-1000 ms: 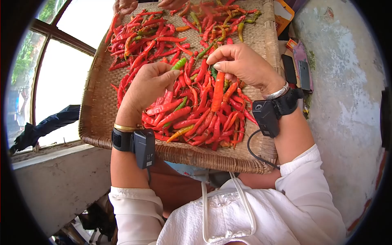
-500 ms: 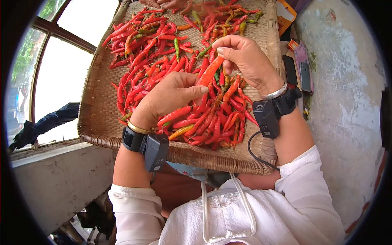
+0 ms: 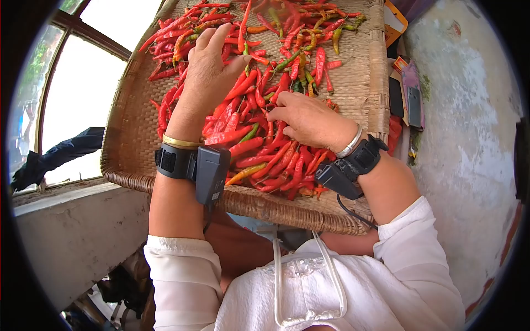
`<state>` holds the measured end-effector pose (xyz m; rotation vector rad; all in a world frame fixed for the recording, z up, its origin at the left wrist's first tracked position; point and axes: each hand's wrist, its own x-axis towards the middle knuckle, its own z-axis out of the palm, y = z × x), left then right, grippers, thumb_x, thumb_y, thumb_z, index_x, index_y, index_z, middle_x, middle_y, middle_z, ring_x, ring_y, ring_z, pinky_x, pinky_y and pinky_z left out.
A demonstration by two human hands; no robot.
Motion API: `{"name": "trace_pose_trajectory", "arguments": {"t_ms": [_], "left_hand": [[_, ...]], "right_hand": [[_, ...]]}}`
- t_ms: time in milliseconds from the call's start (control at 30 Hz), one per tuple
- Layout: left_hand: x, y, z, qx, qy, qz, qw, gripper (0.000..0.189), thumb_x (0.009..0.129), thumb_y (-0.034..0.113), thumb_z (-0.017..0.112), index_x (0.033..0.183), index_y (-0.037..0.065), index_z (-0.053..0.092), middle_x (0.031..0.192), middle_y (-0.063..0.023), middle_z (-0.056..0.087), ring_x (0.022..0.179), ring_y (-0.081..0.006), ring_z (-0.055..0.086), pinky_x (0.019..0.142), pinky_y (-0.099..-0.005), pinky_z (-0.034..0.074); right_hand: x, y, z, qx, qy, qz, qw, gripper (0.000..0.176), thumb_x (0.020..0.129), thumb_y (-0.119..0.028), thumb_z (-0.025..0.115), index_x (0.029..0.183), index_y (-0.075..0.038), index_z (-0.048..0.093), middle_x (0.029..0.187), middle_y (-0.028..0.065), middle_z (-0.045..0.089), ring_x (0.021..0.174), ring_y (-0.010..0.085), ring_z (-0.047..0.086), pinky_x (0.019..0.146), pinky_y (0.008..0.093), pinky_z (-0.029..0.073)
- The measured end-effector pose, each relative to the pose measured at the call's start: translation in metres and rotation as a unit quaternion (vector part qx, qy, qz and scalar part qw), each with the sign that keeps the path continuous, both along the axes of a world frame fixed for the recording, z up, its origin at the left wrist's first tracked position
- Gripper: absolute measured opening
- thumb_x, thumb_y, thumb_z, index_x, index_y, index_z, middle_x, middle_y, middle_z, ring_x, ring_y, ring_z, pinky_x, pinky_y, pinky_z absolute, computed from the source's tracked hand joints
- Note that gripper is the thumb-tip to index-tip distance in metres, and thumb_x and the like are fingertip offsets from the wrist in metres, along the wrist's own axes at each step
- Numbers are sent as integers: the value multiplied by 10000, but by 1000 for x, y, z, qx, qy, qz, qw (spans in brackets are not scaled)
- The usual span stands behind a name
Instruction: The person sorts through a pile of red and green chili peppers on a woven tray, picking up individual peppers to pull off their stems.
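My left hand (image 3: 207, 74) is open over the left part of the pile, thumb apart from the fingers and nothing held in it. Just past its fingertips a long red chili pepper (image 3: 243, 26) points upward; whether it is in the air or resting cannot be told. My right hand (image 3: 316, 122) lies low over the heap of red chili peppers (image 3: 276, 160), its bent fingers apart and touching the ones at the middle. No pepper shows in its grip. A few peppers are green or yellowish. All lie in a shallow woven basket (image 3: 130, 127).
A window (image 3: 72, 99) with a dark cloth (image 3: 66, 154) on its sill stands to the left. Right of the basket are phones (image 3: 413, 105) and small packets beside a worn wall (image 3: 464, 138). Black devices are strapped to both wrists, one with a cable.
My left hand has moved up and forward and opened. My right hand let go of the large red chili pepper and came down onto the pile. Another person's hands at the top have left view.
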<state>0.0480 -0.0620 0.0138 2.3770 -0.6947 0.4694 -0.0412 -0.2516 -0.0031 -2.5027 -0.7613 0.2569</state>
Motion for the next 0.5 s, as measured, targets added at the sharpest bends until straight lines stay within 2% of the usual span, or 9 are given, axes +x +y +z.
{"name": "trace_pose_trajectory", "arguments": {"t_ms": [67, 133, 167, 233, 300, 367, 400, 433, 500], "left_hand": [[-5, -2, 1, 0, -11, -8, 1000, 440, 781, 253, 631, 1134, 13, 526, 1143, -226, 514, 999, -305, 544, 838, -366, 441], [-20, -4, 14, 33, 321, -122, 939, 368, 843, 224, 590, 1122, -10, 537, 982, -105, 615, 885, -132, 566, 748, -267, 464], [-27, -7, 14, 33, 321, -122, 938, 368, 843, 224, 590, 1122, -10, 537, 982, -105, 615, 885, -132, 566, 748, -267, 464], [-40, -11, 11, 16, 395, -210, 894, 333, 854, 228, 584, 1074, -21, 564, 785, -48, 621, 723, -95, 549, 673, -256, 464], [-47, -11, 5, -24, 390, -238, 889, 326, 861, 251, 580, 1034, -24, 578, 746, -18, 584, 672, -64, 503, 611, -232, 446], [-49, -11, 8, -23, 514, -207, 832, 311, 862, 272, 579, 988, -12, 594, 722, 11, 573, 637, -32, 474, 557, -193, 413], [-50, -10, 11, -37, 555, -193, 808, 276, 861, 271, 581, 957, 14, 603, 724, 26, 584, 614, -13, 469, 522, -171, 388], [-50, -9, 11, -37, 555, -193, 808, 276, 861, 271, 581, 957, 14, 603, 724, 26, 584, 614, -13, 469, 522, -171, 388], [-50, -8, 10, -76, 560, -194, 802, 252, 863, 256, 578, 959, 24, 599, 728, 28, 594, 575, -8, 457, 488, -166, 367]], "right_hand": [[0, 2, -6, -34, -35, 22, 999, 211, 696, -79, 606, 906, -64, 602, 904, 104, 513, 941, 286, 510, 792, 369, 431], [1, 1, -5, -36, -27, 26, 999, 154, 690, -58, 592, 844, -56, 600, 877, 103, 513, 922, 294, 515, 773, 370, 439], [1, 0, -5, -37, -23, 27, 999, 126, 687, -47, 585, 813, -52, 598, 863, 102, 513, 913, 298, 518, 763, 370, 442], [8, -4, 1, -5, 9, 14, 1000, 148, 685, -70, 589, 829, -47, 614, 822, 113, 558, 844, 287, 553, 737, 374, 455], [12, -8, 16, 27, 41, 0, 999, 173, 683, -92, 594, 845, -42, 630, 780, 125, 602, 775, 276, 588, 711, 378, 467], [13, -14, 32, 140, 179, -80, 971, 221, 679, -139, 612, 877, -42, 624, 691, 121, 605, 686, 259, 599, 639, 357, 464], [18, -16, 26, 186, 136, -44, 972, 184, 736, -132, 603, 892, -38, 629, 655, 79, 596, 607, 180, 578, 563, 295, 445], [18, -21, 24, 185, 136, -44, 972, 184, 736, -132, 603, 892, -38, 629, 655, 79, 596, 607, 180, 578, 563, 295, 445], [19, -26, 28, 297, 247, -97, 917, 131, 806, -117, 566, 878, -27, 629, 623, 17, 569, 532, 95, 527, 501, 240, 419]]}}
